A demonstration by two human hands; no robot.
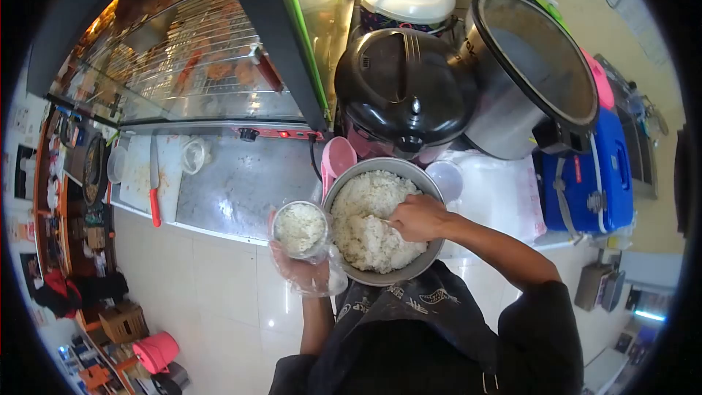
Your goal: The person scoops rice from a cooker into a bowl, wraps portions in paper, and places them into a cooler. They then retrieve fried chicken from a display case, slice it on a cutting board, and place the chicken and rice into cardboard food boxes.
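Note:
My left hand [306, 271], covered in clear plastic that could be a glove or a bag, is closed around a small round bowl [275, 228] filled with white rice. Just to its right, a large grey metal pot [436, 250] full of cooked rice [369, 194] stands close against my apron. My right hand [418, 218] reaches over the pot's right rim, its fingers wrapped round the handle of a serving spoon [385, 220]. The spoon's head is buried in rice. A pink ladle-like scoop [340, 155] lies at the pot's upper left edge.
Behind the pot are a black rice cooker [398, 95] and a tall steel cooker [504, 113] with its lid up. A glass food warmer [212, 66] stands at upper left. A red-handled knife [154, 190] lies on a cutting board [170, 175]. A blue cooler box [610, 168] sits far right.

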